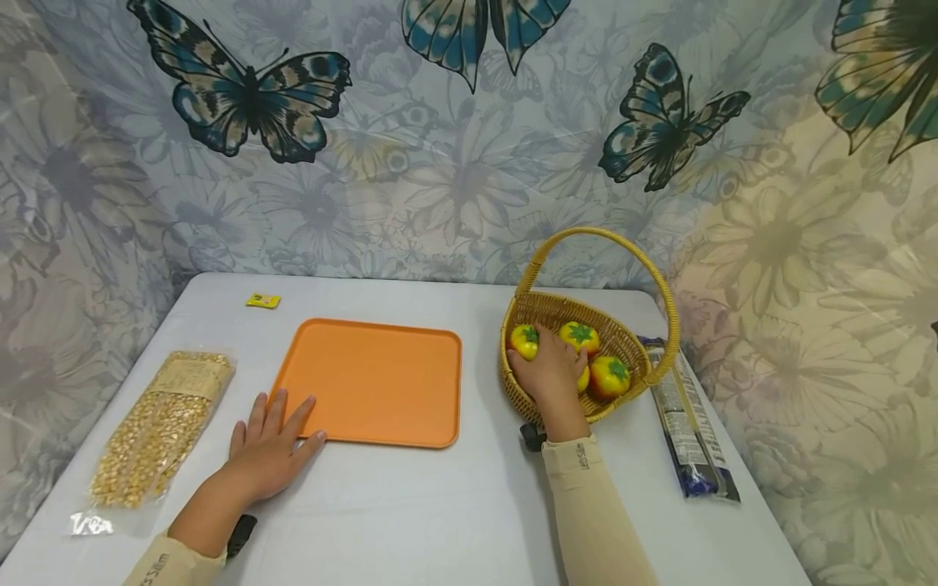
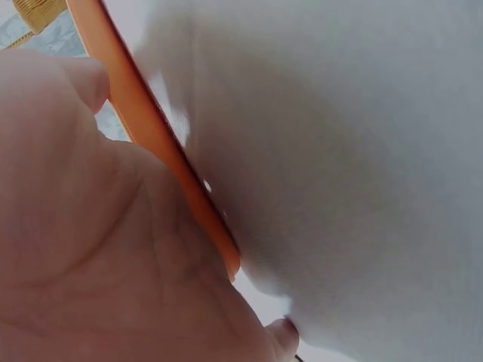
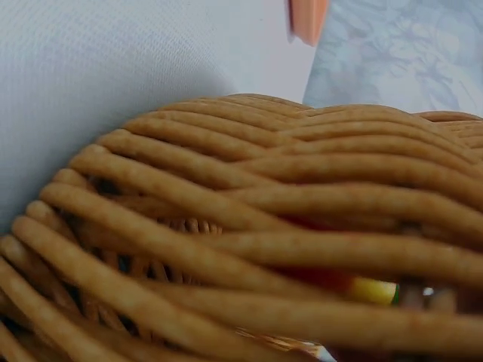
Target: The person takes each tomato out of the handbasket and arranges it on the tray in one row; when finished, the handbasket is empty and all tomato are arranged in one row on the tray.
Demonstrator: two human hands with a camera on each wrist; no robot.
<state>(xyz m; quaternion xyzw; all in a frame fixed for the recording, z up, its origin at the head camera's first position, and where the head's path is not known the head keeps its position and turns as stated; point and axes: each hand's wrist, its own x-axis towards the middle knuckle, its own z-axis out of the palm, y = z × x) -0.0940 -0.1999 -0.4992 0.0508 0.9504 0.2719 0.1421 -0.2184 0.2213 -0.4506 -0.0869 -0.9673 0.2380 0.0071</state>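
Our right hand reaches over the near rim of the wicker basket and down among the yellow-and-red persimmon-like fruits; its fingers curl over one fruit that is mostly hidden beneath them, so we seem to be gripping it, though the head view does not show the fingertips closing. Three more fruits lie around the hand: one at the left, one behind and one to the right. The right wrist view shows only the woven wall of the basket close up, with a sliver of yellow and red through the gaps.

Our left hand lies flat and open on the counter, fingers spread, their tips resting on the near left corner of the orange tray; this looks like a way of steadying the tray. The left wrist view confirms the tray's edge running just beside the palm.

A bag of dried kernels lies at the left, a small yellow packet behind the tray, and a long wrapped packet just right of the basket
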